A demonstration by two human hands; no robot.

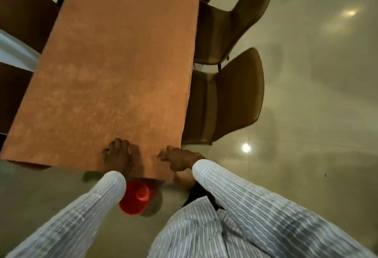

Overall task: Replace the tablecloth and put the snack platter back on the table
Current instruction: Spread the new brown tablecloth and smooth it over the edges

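An orange-brown tablecloth covers the long table from the near edge to the far end. My left hand rests flat on the cloth at the near edge, fingers spread. My right hand lies beside it near the near right corner, fingers loosely bent and touching the cloth. Nothing stands on the cloth. No snack platter is in view.
A red plastic bowl-like thing lies on the floor below the table's near edge, between my arms. Two brown chairs stand along the right side, and dark chairs along the left. Glossy floor spreads to the right.
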